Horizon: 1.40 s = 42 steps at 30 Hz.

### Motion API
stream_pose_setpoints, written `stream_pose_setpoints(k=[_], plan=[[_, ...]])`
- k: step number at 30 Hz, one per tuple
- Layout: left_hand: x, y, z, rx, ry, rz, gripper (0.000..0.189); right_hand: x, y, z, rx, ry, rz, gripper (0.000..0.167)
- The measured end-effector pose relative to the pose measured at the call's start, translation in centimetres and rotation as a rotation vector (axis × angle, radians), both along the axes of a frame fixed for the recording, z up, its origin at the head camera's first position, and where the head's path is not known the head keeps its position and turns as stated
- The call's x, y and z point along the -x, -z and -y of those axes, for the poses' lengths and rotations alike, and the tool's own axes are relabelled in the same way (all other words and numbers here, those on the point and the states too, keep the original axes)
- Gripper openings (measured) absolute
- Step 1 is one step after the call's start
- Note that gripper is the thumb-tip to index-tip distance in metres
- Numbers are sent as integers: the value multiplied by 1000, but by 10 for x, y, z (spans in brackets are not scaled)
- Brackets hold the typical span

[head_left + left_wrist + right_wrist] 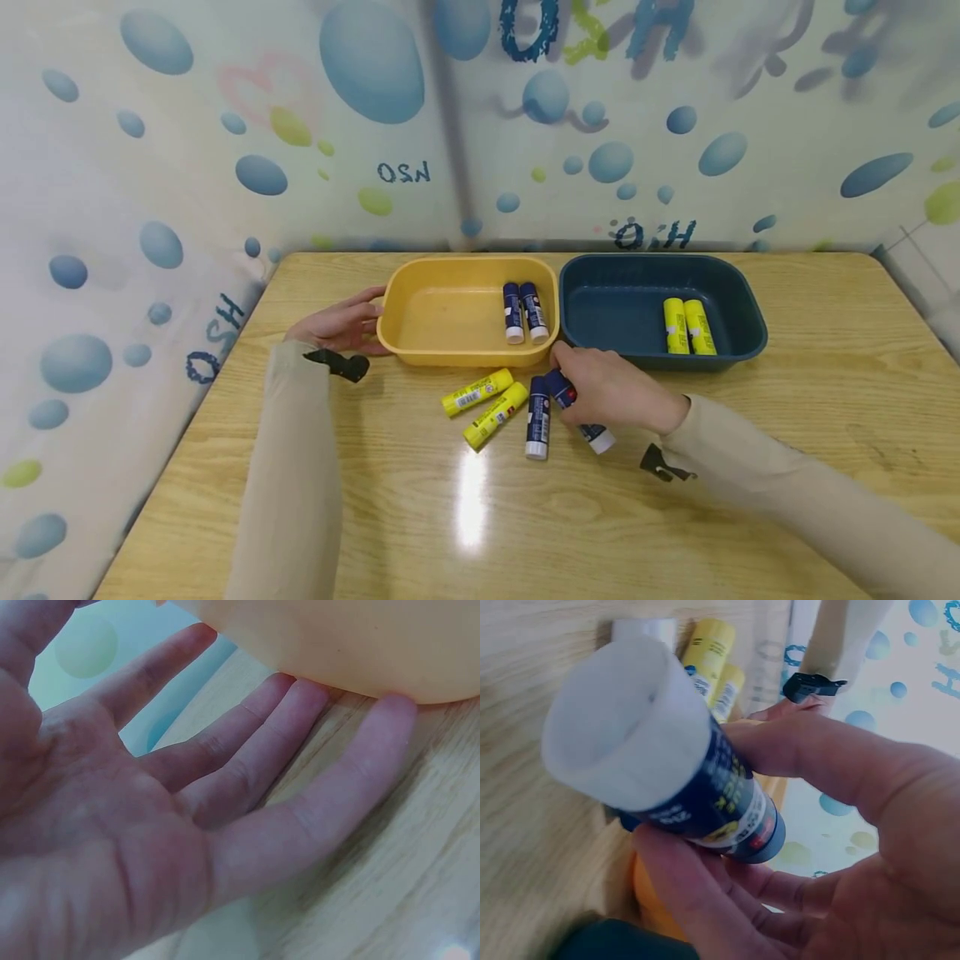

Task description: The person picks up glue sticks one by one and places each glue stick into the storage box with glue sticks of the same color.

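Gripping one of four blue sticks (694,780) near four yellow sticks (495,416)

Behind and left of the wood-grain worktop (405,533) stands a pale wall (495,150) with blue and green spots (372,62), lettering (528,32) and a faint pink heart (259,77); glare (471,508) streaks the wood.
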<state>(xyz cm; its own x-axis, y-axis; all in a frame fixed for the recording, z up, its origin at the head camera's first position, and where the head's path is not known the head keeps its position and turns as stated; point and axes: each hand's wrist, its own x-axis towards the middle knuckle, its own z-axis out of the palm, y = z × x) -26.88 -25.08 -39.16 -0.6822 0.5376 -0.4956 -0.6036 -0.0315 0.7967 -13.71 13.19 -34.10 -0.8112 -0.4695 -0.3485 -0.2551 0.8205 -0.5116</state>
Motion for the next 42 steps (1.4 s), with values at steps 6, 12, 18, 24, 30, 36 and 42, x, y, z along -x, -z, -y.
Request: stream_pose_setpoints(k=[6,12,18,24,30,36,42], plan=[[1,3,3,0,10,-18,55,1,-8,6,-1,-27,-40,57],[2,5,4,-1,25,-43,55,5,-16,12,-7,-9,-46,55],[0,8,5,21,46,-71,58,8,-19,18,25,-8,-49,52],[1,8,4,3,41,-56,58,8,-21,24,57,3,-45,51],[3,6,4,-3,36,-46,55,13,-23,30,94,7,-26,55],[2,5,5,25,40,-51,58,27,-28,34,98,0,-40,50],[2,6,4,29,32,-52,55,44,-33,37,68,11,-28,52]])
